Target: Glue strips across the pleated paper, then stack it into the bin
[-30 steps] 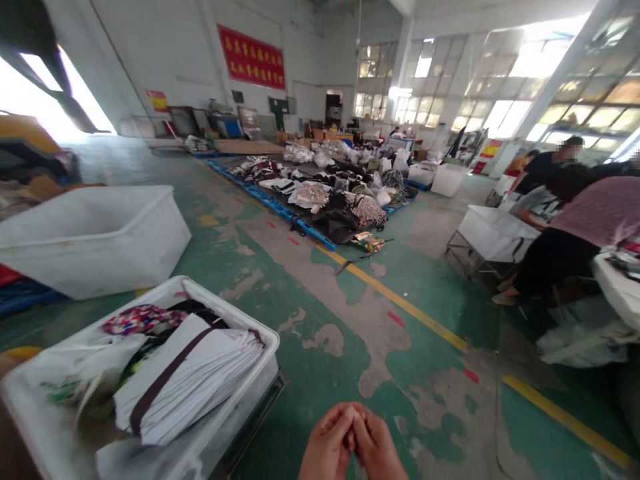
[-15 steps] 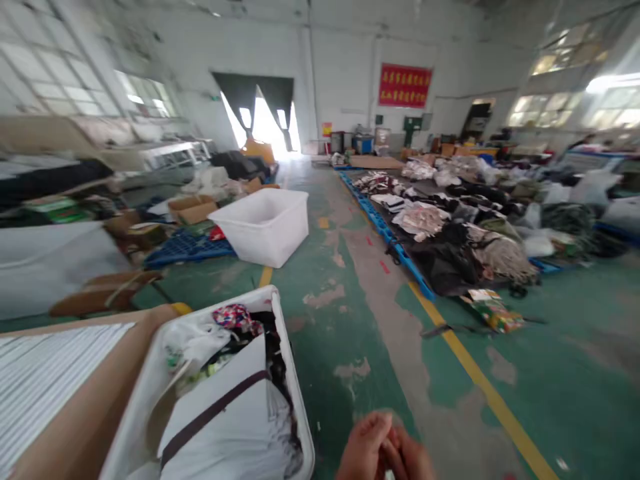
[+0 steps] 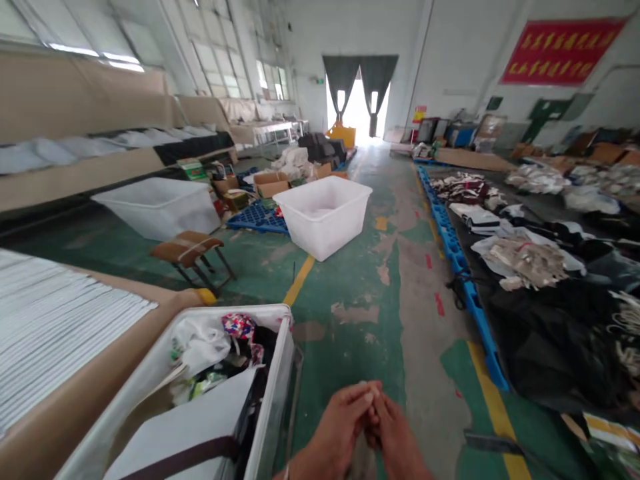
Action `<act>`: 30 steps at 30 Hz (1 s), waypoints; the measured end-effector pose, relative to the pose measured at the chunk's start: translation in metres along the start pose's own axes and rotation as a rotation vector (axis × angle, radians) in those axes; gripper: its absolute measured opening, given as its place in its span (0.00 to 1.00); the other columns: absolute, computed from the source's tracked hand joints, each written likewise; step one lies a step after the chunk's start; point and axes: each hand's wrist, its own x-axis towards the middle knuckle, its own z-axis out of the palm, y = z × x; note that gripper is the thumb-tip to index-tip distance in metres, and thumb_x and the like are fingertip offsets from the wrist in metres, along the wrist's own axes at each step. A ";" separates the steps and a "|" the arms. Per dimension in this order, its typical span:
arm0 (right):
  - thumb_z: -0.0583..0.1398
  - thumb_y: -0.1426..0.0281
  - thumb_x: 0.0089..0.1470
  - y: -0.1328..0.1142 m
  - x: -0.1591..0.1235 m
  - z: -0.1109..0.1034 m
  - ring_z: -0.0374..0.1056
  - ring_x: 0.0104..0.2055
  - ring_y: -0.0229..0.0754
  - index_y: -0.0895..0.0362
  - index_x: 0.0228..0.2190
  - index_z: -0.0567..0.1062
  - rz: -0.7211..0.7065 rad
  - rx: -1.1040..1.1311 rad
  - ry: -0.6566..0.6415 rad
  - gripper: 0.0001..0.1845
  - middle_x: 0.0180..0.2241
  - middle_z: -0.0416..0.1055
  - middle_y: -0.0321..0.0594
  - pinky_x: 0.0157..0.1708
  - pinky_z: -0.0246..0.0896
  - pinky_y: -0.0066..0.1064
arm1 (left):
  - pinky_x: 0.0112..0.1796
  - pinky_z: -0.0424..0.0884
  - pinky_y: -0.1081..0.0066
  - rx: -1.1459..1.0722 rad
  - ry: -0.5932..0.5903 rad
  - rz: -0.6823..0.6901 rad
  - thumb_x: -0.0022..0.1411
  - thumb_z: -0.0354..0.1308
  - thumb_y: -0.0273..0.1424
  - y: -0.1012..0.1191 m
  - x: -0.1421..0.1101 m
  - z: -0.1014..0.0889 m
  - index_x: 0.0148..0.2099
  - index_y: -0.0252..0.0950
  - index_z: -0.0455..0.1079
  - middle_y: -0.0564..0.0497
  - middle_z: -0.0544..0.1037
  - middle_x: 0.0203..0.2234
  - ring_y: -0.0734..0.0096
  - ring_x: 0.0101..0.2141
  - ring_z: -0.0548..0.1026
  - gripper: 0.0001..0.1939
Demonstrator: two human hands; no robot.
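Observation:
My left hand [image 3: 336, 421] and my right hand [image 3: 397, 428] meet low in the view, above the green floor. The fingers of both are bent and pressed together at the tips. Whatever lies between them, if anything, is hidden. Left of my hands stands a white plastic bin [image 3: 285, 360]. Inside it lie a white stack with a dark band [image 3: 185, 460], crumpled white plastic [image 3: 203, 343] and a colourful patterned cloth [image 3: 239, 327].
Left of the near bin, a cardboard box [image 3: 125, 360] holds a row of white sheets. Beyond are a brown-topped stool [image 3: 187, 248] and two white tubs, one [image 3: 323, 223] beside the aisle [image 3: 370, 287]. At right, blue pallets [image 3: 475, 313] carry dark cloth and bundles. A dark strap [image 3: 493, 442] lies on the floor.
My view has swung left, bringing the stool and the second tub fully into sight. My joined hands sit higher in the picture, with more of the forearms showing.

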 end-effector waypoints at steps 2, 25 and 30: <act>0.55 0.40 0.53 -0.043 0.056 -0.016 0.50 0.19 0.33 0.54 0.23 0.63 0.000 0.084 0.002 0.30 0.18 0.54 0.30 0.17 0.46 0.25 | 0.26 0.64 0.73 0.010 -0.015 0.060 0.48 0.72 0.41 0.044 0.048 0.029 0.41 0.31 0.79 0.51 0.72 0.21 0.74 0.22 0.68 0.22; 0.53 0.54 0.62 -0.305 0.648 -0.038 0.56 0.23 0.34 0.55 0.26 0.68 -0.241 -0.192 -0.365 0.20 0.21 0.62 0.32 0.23 0.51 0.26 | 0.33 0.68 0.71 0.134 0.091 0.341 0.57 0.64 0.37 0.420 0.525 0.082 0.39 0.32 0.81 0.46 0.75 0.32 0.74 0.28 0.69 0.13; 0.54 0.53 0.61 -0.333 0.768 -0.008 0.59 0.25 0.35 0.56 0.24 0.67 -0.226 -0.338 -0.583 0.22 0.22 0.65 0.34 0.27 0.53 0.26 | 0.37 0.68 0.70 -0.026 0.281 0.344 0.54 0.66 0.35 0.489 0.593 0.064 0.36 0.31 0.81 0.44 0.78 0.34 0.70 0.32 0.71 0.11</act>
